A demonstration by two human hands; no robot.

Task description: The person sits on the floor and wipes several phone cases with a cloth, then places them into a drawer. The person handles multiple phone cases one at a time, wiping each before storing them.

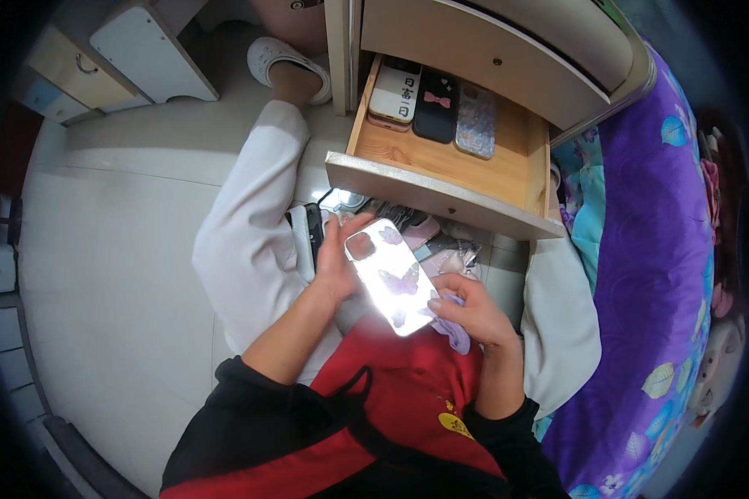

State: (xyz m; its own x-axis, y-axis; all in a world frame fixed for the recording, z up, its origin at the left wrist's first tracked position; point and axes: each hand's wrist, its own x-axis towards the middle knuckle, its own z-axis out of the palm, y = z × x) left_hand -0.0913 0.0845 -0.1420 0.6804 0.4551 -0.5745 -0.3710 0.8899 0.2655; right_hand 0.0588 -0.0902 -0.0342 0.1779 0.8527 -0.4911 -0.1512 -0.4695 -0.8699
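A shiny, silvery phone case [390, 268] with purple butterflies and a camera cut-out lies tilted before my red and black clothing. My left hand [340, 259] supports its left edge, with some fingers hidden behind it. At the lower right corner, my right hand [474, 309] pinches the case between thumb and fingers. A crumpled lilac band [454, 330] hangs below the right hand; whether it is attached to the case cannot be told. Beyond my hands, several phone cases and small accessories are heaped on the floor, among them a pink case [422, 232] and a black case [314, 227].
An open wooden drawer [399, 150] holds a white case [393, 93] bearing writing, a black case with a pink bow [435, 109] and a patterned clear case [476, 121]. My white-trousered legs [243, 206] flank the heap. A purple bedspread [655, 249] hangs at right.
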